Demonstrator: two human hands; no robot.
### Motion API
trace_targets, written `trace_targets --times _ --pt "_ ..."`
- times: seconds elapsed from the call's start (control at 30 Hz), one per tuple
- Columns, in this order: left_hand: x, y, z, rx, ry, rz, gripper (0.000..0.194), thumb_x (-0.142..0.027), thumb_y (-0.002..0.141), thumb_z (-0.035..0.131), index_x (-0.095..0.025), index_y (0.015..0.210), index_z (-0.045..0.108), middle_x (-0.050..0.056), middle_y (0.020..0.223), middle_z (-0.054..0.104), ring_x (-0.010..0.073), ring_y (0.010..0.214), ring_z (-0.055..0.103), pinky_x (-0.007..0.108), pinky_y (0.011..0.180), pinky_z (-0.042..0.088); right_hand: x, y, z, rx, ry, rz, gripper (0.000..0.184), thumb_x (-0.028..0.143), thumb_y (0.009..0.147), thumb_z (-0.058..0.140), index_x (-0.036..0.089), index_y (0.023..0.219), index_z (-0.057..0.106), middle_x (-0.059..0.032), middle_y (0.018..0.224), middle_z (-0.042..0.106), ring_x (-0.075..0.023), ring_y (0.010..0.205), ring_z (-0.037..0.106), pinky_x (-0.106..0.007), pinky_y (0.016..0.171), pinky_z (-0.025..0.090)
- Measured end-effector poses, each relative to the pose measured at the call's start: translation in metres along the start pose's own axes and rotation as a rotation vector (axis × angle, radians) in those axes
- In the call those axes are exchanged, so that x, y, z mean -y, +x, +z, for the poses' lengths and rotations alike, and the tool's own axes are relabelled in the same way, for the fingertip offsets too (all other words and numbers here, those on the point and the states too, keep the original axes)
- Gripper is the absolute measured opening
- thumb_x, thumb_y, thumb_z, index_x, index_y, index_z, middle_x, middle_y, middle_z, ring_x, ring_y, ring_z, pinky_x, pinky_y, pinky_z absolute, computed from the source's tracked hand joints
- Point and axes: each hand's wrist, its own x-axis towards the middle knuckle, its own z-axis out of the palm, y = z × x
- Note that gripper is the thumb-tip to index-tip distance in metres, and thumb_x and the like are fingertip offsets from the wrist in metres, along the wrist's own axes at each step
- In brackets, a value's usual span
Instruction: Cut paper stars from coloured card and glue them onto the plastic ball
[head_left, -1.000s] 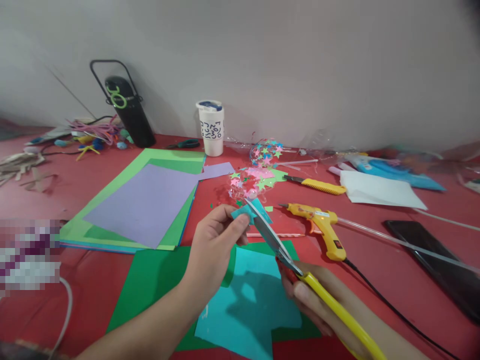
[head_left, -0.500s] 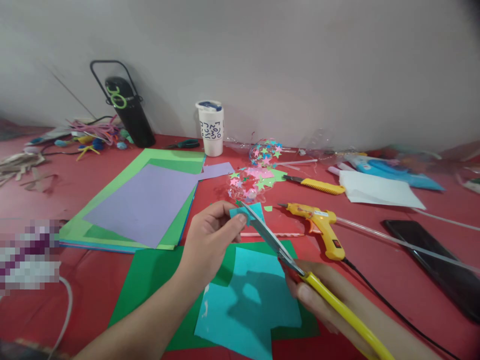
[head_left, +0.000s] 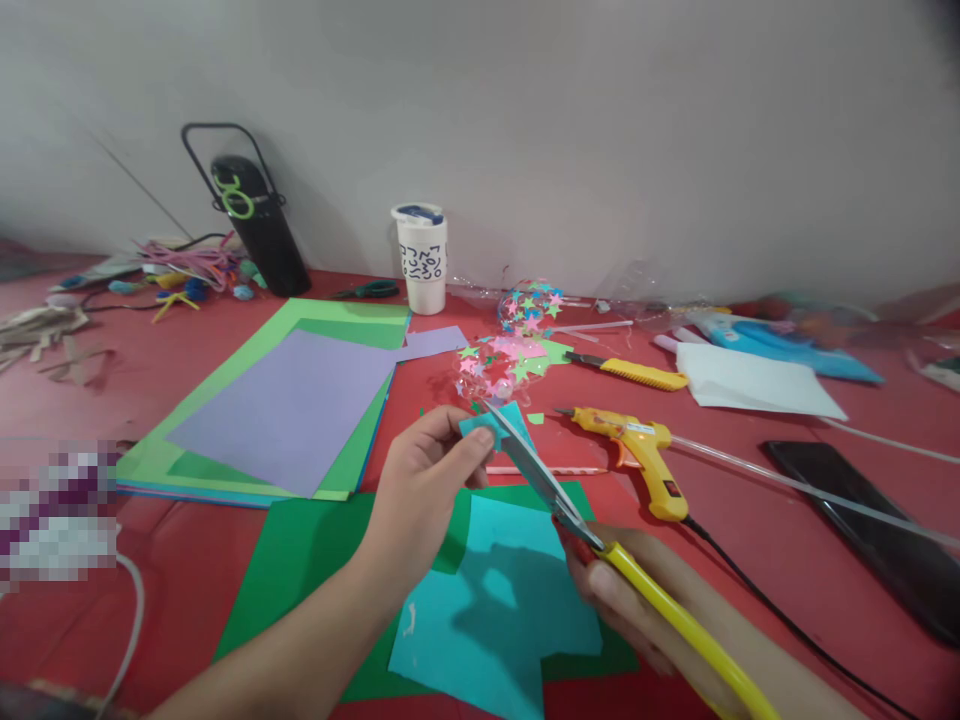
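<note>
My left hand (head_left: 433, 462) pinches the blue scrap (head_left: 512, 420) above the bench (head_left: 450, 385); my right hand (head_left: 616, 590), closed round the scissors' (head_left: 534, 475) handles, holds their blades against it.

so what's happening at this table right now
The left hand pinches a small blue paper piece, and the right hand holds yellow-handled scissors with the blades at that piece. Below them, a larger blue sheet with a corner missing lies on dark green paper. A yellow glue gun lies to the right.
</note>
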Motion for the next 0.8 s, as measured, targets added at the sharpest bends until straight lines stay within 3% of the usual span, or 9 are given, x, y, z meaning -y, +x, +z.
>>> trace_targets --times 0.27,0.8 --pt "0.0046 -0.0035 0.0045 -0.023 -0.042 -0.018 0.019 -0.025 0.081 0.06 -0.019 0.064 0.054 -0.005 0.055 0.053 0.0073 0.054 0.047 0.019 0.055 0.037 -0.0028 0.0015 0.0054 -0.007 -0.062 -0.03 0.058 0.081 0.074 0.036 0.024 0.067 0.039 0.009 0.043 0.033 -0.0092 0.037 0.028 -0.023 0.036 0.022" --pt "0.0089 -0.0054 0.0058 -0.03 -0.081 -0.034 0.018 -0.025 0.082 0.06 -0.018 0.067 0.055 -0.005 0.059 0.054 0.0071 0.056 0.048 0.019 0.057 0.039 -0.0007 -0.0021 0.0093 -0.074 -0.09 -0.048 0.052 0.071 0.081 0.04 0.022 0.065 0.048 0.007 0.045 0.037 -0.01 0.037 0.033 -0.023 0.035 0.028"
